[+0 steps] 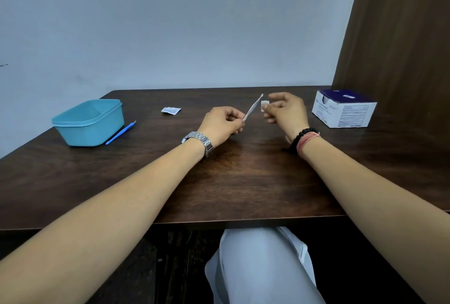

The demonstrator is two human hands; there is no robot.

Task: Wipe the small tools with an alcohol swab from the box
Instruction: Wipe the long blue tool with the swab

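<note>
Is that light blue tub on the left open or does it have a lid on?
Open. The light blue tub has no lid on it, and its inner walls show; whether anything lies inside, I cannot tell.

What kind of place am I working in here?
Probably a plain desk setup indoors, not a clinic: a dark wooden table against a bare wall, holding only a swab box, a blue tub and a blue tool.

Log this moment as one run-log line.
left hand: holds thin silver tool | right hand: pinches white swab beside tool tip | blue tool: on table by tub | swab box: right
</note>
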